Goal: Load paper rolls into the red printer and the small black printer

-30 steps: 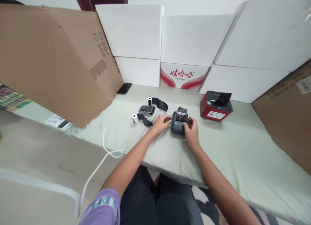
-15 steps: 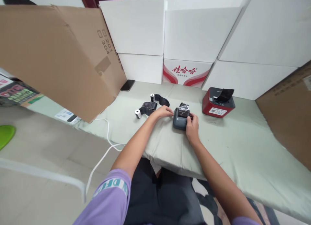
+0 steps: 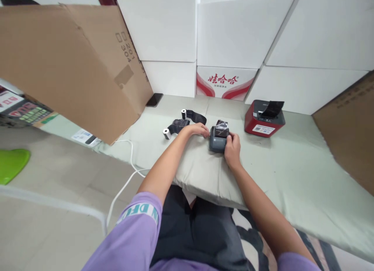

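Two bare hands work at a small dark printer (image 3: pixel 218 144) in the middle of the surface (image 3: pixel 271 185), toward its near edge. From where I stand, the right hand (image 3: pixel 233 149) grips the printer's right side, thumb toward the front. The left hand (image 3: pixel 200 130) has its fingers bent at the left side; whether they pinch anything, I can't tell. A shiny black strip (image 3: pixel 222 129) lies over the printer's top and sticks out at the far side.

Left of the printer sit a near white-ended roll (image 3: pixel 166 133) and a far white-ended roll (image 3: pixel 184 114), with black strips trailing right. Farther left, a phone (image 3: pixel 154 100) lies beside a large cardboard box (image 3: pixel 76 68). Off to the right stands a red device (image 3: pixel 264 121), near the white boxes (image 3: pixel 230 33) along the far side.
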The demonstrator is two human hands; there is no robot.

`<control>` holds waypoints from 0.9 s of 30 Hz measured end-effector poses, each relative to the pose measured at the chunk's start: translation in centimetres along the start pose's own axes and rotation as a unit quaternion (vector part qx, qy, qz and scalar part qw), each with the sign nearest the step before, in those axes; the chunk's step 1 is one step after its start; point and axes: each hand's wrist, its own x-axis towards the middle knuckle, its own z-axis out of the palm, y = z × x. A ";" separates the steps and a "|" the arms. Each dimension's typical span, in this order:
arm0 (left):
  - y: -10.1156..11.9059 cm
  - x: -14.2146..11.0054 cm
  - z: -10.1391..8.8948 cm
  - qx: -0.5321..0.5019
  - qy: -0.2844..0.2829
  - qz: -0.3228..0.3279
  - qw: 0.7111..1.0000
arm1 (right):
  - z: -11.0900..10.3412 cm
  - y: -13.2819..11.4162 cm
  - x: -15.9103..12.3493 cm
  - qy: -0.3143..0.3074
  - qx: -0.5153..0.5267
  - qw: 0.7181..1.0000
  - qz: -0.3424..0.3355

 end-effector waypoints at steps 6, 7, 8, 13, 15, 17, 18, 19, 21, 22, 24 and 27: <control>0.1 0.5 -0.1 0.045 -0.003 0.000 0.999 | 0.2 0.1 0.0 0.005 -0.010 1.000 -0.009; 0.0 0.5 0.0 0.050 -0.004 0.004 0.999 | 0.2 0.0 0.0 0.006 -0.011 1.000 -0.009; 0.0 0.5 0.1 0.053 -0.007 0.009 0.999 | 0.2 0.0 0.0 0.008 -0.014 1.000 -0.009; -0.7 0.7 1.0 0.109 0.006 0.021 0.994 | 0.4 0.0 -0.1 0.003 -0.019 1.000 -0.017; -1.0 0.7 1.4 0.136 0.036 0.021 0.990 | 0.4 0.1 -0.1 0.001 -0.018 1.000 -0.022; -1.2 0.6 1.7 0.136 0.046 0.030 0.989 | 0.3 0.1 -0.1 0.002 -0.017 1.000 -0.024; -1.3 0.4 1.7 0.131 0.043 0.037 0.990 | 0.3 0.1 -0.1 0.002 -0.018 1.000 -0.025; -1.3 0.2 1.7 0.127 0.040 0.044 0.990 | 0.2 0.1 -0.1 0.001 -0.019 0.999 -0.025; -1.3 -0.3 1.7 0.123 0.039 0.052 0.990 | 0.2 0.0 -0.1 -0.003 -0.024 0.999 -0.026; -1.3 -0.6 1.6 0.119 0.038 0.056 0.991 | 0.2 0.0 -0.1 -0.005 -0.025 0.999 -0.026; -1.2 -1.0 1.5 0.104 0.031 0.063 0.992 | 0.3 -0.1 -0.2 -0.004 -0.025 0.999 -0.025; -1.2 -1.1 1.4 0.073 0.013 0.070 0.995 | 0.4 -0.1 -0.1 0.000 -0.020 1.000 -0.024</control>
